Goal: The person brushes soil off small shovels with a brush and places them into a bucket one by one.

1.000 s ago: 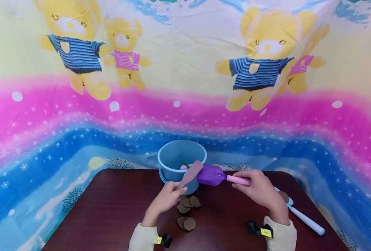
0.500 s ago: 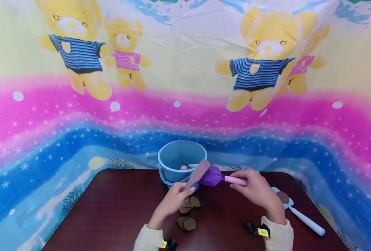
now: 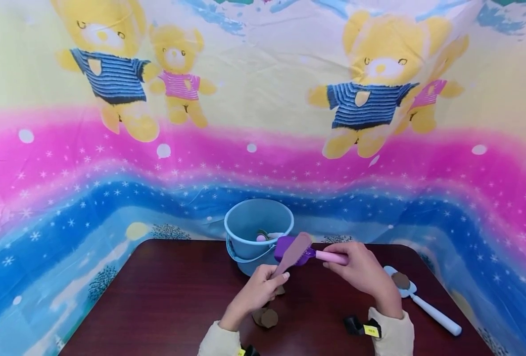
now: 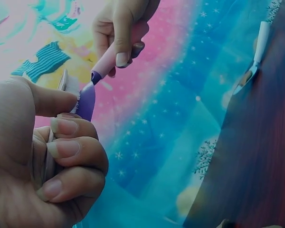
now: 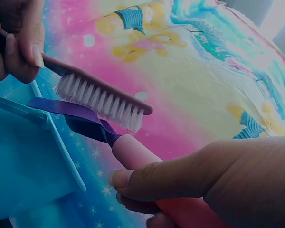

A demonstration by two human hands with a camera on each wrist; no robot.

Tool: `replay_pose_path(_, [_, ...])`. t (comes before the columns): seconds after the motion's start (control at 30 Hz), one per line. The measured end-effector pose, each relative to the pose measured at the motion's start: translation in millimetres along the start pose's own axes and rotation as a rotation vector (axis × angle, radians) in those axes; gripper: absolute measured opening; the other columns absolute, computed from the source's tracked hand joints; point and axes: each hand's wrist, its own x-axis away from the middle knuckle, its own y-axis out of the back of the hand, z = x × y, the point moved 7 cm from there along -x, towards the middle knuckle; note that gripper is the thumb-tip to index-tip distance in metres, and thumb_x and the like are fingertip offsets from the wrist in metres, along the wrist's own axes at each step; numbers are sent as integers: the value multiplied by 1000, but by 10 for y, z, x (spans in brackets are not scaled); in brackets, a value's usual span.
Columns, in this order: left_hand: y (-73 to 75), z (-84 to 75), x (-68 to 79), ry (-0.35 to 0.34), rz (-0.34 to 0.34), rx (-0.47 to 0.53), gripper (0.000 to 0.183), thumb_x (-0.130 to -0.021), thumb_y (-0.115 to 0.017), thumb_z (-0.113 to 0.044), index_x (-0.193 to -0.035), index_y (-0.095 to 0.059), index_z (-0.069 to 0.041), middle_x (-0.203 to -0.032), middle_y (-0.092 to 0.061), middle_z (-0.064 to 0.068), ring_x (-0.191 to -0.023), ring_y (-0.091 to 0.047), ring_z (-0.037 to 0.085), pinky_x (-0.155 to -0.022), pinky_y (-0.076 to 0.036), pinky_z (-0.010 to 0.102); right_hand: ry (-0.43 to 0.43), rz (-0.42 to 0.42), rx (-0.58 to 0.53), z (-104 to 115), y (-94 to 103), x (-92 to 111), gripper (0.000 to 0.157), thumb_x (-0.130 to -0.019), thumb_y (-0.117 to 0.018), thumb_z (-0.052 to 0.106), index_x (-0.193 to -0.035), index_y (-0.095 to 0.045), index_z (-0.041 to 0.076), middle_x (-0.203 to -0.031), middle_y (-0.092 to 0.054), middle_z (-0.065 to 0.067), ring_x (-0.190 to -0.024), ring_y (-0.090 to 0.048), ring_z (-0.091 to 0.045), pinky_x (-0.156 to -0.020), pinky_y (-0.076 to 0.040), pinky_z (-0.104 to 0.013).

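In the head view my left hand (image 3: 257,290) grips a mauve brush (image 3: 293,253) by its handle. Its white bristles (image 5: 102,100) face the purple blade of a toy shovel (image 3: 282,246) and appear to touch it near the neck, as the right wrist view shows. My right hand (image 3: 361,269) holds that shovel by its pink handle (image 5: 137,154). The blade hangs above the table, in front of the right side of a blue bucket (image 3: 250,267). Brown flat pieces (image 3: 269,318) lie on the table below my left hand, which hides some of them.
A pale blue toy shovel (image 3: 432,311) with a white handle lies at the right of the dark table (image 3: 169,296), a brown piece (image 3: 401,281) on its blade. Small items (image 3: 263,236) sit inside the bucket. A printed bear cloth (image 3: 254,99) hangs behind.
My left hand has moved the brush rightward along the shovel's blade, from near its tip towards the handle. My right hand with the shovel has shifted slightly left.
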Motion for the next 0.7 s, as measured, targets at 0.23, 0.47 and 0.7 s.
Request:
replay_pose_path(0.23, [84,47,5,34,-25,-24,41,-106,-54,-28,-81,-48,4,-58,-37,-3,-44,-33,8,-46,-32,23,2,-15,15,5,22,13,26,-85,-83,15,-110,-78,14,-100,-74,0,-90,-66,-16,-75,-53,-38])
replay_pose_path(0.47, [189,40,6,40,-43,-127,41,-106,-54,-25,-79,-48,4,-58,-39,-2,-48,-36,9,-51,-35,24,-11,-28,26,-40,52,28,26,-84,-83,14,-110,-78,13,-100,-73,0,-89,-64,-16,-75,-52,-36])
replay_pose_path(0.7, [296,124,21,70,-45,-127,30,-107,-52,-22,-82,-53,-5,-58,-40,0,-49,-36,11,-50,-35,25,-16,-28,22,-58,67,43,26,-85,-83,15,-111,-78,14,-100,-73,1,-88,-63,-15,-73,-51,-33])
